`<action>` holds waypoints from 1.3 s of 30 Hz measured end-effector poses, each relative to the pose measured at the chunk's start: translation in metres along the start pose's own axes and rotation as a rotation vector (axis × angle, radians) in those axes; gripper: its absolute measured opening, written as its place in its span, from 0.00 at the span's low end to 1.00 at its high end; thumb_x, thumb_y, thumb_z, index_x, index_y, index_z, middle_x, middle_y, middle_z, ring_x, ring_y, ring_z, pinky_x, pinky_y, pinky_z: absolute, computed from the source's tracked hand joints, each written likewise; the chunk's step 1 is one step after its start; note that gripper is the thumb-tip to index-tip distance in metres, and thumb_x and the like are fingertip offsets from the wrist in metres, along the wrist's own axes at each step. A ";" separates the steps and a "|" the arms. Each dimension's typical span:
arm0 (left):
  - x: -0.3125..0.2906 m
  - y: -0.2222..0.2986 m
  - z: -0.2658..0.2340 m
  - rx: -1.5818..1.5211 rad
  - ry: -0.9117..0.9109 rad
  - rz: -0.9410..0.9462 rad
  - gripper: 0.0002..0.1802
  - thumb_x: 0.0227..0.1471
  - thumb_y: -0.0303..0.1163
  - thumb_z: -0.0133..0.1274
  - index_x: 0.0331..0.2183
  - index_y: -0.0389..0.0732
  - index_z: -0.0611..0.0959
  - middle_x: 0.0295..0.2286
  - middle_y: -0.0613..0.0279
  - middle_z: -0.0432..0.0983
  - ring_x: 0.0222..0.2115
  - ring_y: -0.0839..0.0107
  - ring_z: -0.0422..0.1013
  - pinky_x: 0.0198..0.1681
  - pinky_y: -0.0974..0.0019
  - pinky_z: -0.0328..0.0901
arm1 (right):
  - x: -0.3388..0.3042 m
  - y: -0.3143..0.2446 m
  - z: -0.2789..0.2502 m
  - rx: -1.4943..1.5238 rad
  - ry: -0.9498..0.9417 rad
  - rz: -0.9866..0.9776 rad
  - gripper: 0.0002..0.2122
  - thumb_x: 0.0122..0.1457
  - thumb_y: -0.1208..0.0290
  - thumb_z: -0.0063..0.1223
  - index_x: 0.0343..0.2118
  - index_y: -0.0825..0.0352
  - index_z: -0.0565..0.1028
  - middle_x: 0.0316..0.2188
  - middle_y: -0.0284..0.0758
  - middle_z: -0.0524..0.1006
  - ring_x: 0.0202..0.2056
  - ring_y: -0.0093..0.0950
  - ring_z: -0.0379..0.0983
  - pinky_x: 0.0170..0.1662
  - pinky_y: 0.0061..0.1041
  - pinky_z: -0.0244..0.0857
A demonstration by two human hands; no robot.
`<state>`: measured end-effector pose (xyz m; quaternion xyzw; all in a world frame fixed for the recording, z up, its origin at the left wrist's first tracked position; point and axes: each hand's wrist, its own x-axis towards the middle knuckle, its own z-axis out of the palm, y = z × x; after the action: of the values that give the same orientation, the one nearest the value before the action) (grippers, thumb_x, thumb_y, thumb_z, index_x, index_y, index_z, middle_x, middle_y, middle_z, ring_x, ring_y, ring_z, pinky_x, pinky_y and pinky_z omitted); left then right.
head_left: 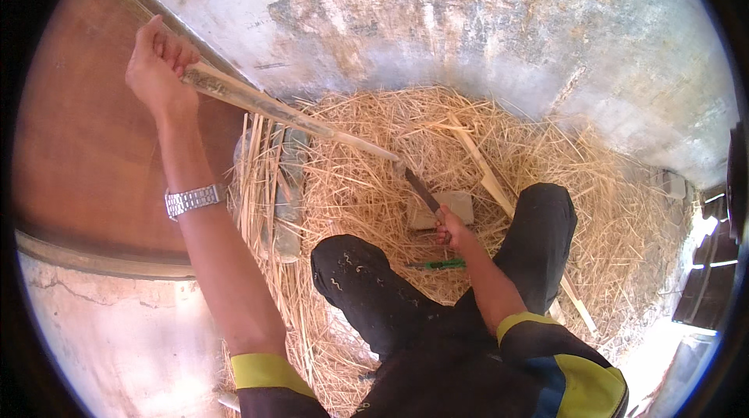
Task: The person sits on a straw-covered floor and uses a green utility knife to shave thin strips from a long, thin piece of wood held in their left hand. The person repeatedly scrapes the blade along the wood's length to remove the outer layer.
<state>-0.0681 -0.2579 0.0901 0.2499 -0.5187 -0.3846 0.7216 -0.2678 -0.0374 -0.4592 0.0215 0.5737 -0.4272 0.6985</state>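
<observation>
My left hand [160,67], raised at the upper left beside a brown panel, grips one end of a long split bamboo strip [269,106]. From there the strip slopes down to the right, over a heap of pale shavings. Its thin far end meets the tip of a dark-bladed knife [421,190]. My right hand [451,229] is closed around that knife, low between my knees; its handle is mostly hidden by the fingers. Under the knife sits a pale stone block [417,217]. A green-handled tool [445,264] lies just below my right hand, partly covered by my forearm.
Thin strips [251,176] lie in a bundle over grey stones [289,215] to the left. Another flat strip [484,168] crosses the heap of shavings [359,118]. A stained wall [468,36] closes off the far side, with a brown panel [101,129] at the left.
</observation>
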 end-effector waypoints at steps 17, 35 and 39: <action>0.004 -0.012 -0.041 -0.041 -0.086 -0.006 0.21 0.55 0.33 0.48 0.15 0.48 0.59 0.11 0.72 0.47 0.11 0.79 0.45 0.17 0.71 0.45 | 0.066 -0.023 -0.027 -1.265 0.724 -0.633 0.34 0.61 0.40 0.27 0.26 0.74 0.71 0.17 0.41 0.69 0.20 0.39 0.64 0.29 0.40 0.62; -0.040 0.026 -0.176 -0.104 0.049 -0.050 0.21 0.56 0.33 0.46 0.15 0.49 0.58 0.10 0.72 0.44 0.11 0.80 0.43 0.17 0.72 0.42 | -0.049 -0.066 0.058 -0.786 0.372 -0.910 0.34 0.57 0.38 0.40 0.13 0.70 0.65 0.10 0.37 0.65 0.14 0.33 0.63 0.21 0.34 0.57; -0.048 0.042 -0.182 -0.052 0.133 -0.023 0.23 0.56 0.34 0.47 0.14 0.50 0.56 0.10 0.72 0.45 0.11 0.79 0.44 0.17 0.71 0.43 | -0.029 -0.037 0.067 -0.989 0.407 -0.864 0.36 0.57 0.37 0.37 0.18 0.75 0.71 0.14 0.47 0.70 0.19 0.42 0.67 0.27 0.39 0.61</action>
<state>0.1076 -0.2018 0.0339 0.2622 -0.4567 -0.3888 0.7560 -0.2381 -0.0792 -0.3959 -0.4509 0.7782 -0.3426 0.2716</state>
